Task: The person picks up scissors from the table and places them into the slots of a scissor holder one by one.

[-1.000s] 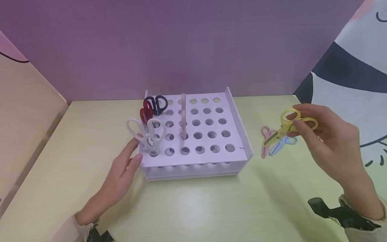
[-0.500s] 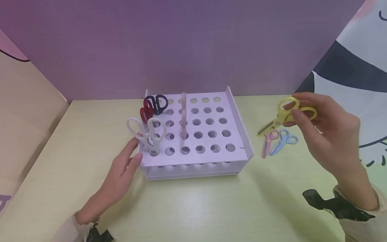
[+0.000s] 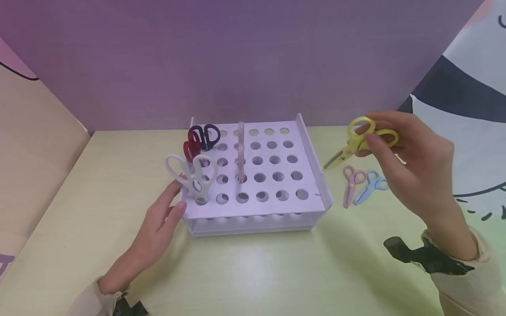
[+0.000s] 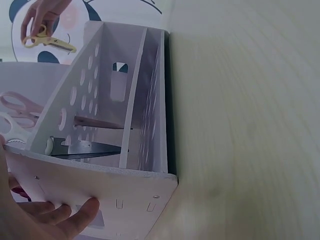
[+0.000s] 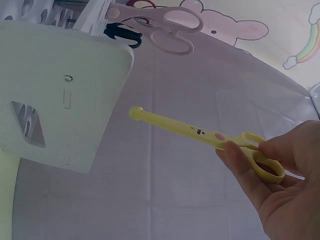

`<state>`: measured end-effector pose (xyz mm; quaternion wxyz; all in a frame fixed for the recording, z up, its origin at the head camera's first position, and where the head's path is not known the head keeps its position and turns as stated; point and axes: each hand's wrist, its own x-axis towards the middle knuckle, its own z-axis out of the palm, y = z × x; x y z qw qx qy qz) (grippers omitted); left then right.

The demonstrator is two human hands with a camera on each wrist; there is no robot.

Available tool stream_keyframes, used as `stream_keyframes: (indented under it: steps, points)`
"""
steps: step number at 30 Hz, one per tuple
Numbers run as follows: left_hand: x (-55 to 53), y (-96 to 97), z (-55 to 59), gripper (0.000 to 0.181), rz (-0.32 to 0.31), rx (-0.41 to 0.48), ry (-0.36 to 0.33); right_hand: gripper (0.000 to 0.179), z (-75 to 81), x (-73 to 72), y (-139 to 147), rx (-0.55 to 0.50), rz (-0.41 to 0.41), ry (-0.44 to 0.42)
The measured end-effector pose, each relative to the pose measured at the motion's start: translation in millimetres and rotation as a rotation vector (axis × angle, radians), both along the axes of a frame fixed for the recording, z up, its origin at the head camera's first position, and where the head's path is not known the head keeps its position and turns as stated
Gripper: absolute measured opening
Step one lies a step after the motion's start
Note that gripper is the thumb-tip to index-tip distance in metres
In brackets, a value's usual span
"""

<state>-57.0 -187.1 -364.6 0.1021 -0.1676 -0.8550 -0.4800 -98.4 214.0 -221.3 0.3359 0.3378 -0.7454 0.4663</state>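
A white rack (image 3: 276, 193) with many round holes stands mid-table. White scissors (image 3: 192, 173), red scissors (image 3: 191, 149), dark scissors (image 3: 205, 135) and pink scissors (image 3: 240, 149) stand in its holes. My left hand (image 3: 164, 215) rests with straight fingers against the rack's front left corner (image 4: 90, 207). My right hand (image 3: 389, 140) holds yellow scissors (image 3: 357, 142) by the handles in the air right of the rack, blades pointing down-left toward it (image 5: 200, 134). Small pink scissors (image 3: 351, 184) and blue scissors (image 3: 369, 186) lie on the table below that hand.
The yellow-green table (image 3: 257, 272) meets a purple back wall (image 3: 237, 57). A beige panel (image 3: 31, 145) slopes on the left, and a cartoon-printed panel (image 3: 466, 101) stands on the right.
My right hand has lifted the yellow scissors up and leftward, closer to the rack's right wall. The left hand and the rack have stayed put.
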Motion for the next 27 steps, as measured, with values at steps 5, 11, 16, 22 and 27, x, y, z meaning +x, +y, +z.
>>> stream_keyframes:
  steps: [5, 11, 16, 22, 27]
  points:
    - [0.9, -0.7, -0.8, 0.054, -0.004, -0.010, 0.011, 0.025, 1.0, -5.9, -8, -0.008, 0.050, -0.005]
    - [1.2, -1.5, -2.4, 0.055, -0.002, -0.023, 0.027, 0.029, -1.7, -15.8, -14, 0.075, 0.041, -0.005]
    - [0.7, -1.4, -2.1, 0.055, 0.001, -0.027, 0.020, 0.036, -2.6, -27.2, -18, 0.136, 0.051, 0.017]
    - [-0.5, -1.7, -2.0, 0.056, 0.002, -0.030, 0.021, 0.039, 1.0, -37.0, -25, 0.188, 0.062, 0.040]
    - [-1.5, -1.9, -1.7, 0.055, -0.001, -0.030, 0.033, 0.038, 3.2, -42.4, -31, 0.241, 0.031, 0.044]
